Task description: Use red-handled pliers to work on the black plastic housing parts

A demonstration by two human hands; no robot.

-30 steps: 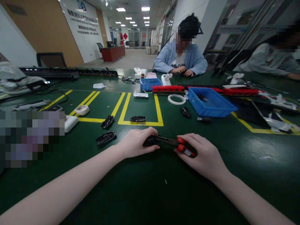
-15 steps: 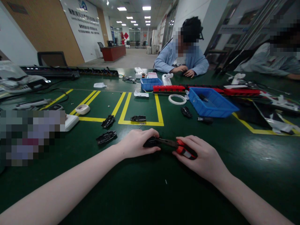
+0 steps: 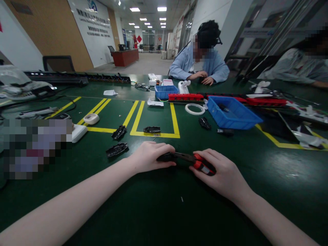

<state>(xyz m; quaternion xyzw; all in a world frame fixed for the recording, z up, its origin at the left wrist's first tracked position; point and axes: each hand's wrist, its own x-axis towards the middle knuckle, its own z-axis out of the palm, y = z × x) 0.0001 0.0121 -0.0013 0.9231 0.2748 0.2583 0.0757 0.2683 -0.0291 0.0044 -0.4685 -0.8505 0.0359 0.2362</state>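
My left hand [image 3: 151, 157] is closed around a small black plastic part [image 3: 166, 156], its far side hidden by my fingers. In my right hand [image 3: 222, 171] are needle-nose pliers [image 3: 202, 164] with red and black handles. The plier jaws point left and reach the right end of the black part; whether they grip it I cannot tell. Left of my left hand lie two black plastic pieces, a nearer one [image 3: 117, 150] and a farther one [image 3: 119, 132]. Another black piece [image 3: 152, 130] rests by the yellow tape line ahead. A thin light sliver [image 3: 182, 199] lies on the table nearer to me.
A blue bin [image 3: 234, 114] with dark parts inside stands ahead right, near a white tape ring [image 3: 194, 109] and two black pieces. Beyond are a smaller blue bin [image 3: 166, 91] and red strips [image 3: 186, 97]. A tape roll [image 3: 91, 119] sits left. A co-worker [image 3: 201, 65] sits opposite.
Both hands keep their hold on the black part and the pliers, almost unmoved. The whole view has shifted very slightly.
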